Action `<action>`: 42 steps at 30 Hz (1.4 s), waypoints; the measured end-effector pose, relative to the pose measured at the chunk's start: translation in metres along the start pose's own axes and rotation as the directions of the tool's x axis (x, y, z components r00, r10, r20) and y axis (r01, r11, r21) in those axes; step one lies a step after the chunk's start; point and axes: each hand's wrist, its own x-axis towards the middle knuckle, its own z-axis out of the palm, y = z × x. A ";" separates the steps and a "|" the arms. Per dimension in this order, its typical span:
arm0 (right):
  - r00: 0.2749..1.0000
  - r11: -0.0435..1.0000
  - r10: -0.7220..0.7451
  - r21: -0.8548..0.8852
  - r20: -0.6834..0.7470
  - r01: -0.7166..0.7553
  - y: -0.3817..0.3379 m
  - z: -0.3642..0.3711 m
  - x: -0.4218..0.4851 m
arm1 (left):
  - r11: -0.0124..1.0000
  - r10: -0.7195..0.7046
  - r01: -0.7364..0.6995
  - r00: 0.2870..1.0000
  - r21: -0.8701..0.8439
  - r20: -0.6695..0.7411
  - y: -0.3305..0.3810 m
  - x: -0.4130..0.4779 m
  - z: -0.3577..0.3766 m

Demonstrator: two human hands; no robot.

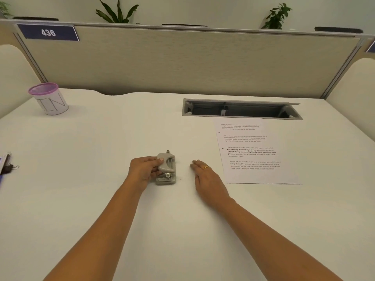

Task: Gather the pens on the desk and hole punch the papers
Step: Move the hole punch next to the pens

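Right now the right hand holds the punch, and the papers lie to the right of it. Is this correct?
Not quite: the head view shows the left hand holding the punch. The papers do lie to the right of it.

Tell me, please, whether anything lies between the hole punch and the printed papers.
No object does: only the right hand rests flat on the desk between the hole punch, gripped by the left hand, and the papers.

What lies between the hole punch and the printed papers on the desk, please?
In the head view, the right hand rests flat on the desk between the hole punch and the papers.
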 end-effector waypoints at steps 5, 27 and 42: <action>1.000 1.000 0.006 -0.005 -0.004 -0.006 0.000 -0.001 -0.001 | 0.999 0.027 -0.027 1.000 0.018 0.004 -0.005 -0.001 -0.003; 0.996 0.997 0.072 0.031 -0.045 -0.071 -0.025 0.020 0.015 | 0.991 0.104 -0.082 0.969 0.102 -0.222 0.026 0.004 -0.108; 0.989 0.974 0.143 0.181 -0.039 -0.134 -0.034 0.021 0.032 | 0.585 0.611 -0.065 0.691 0.809 -0.386 0.039 0.011 -0.189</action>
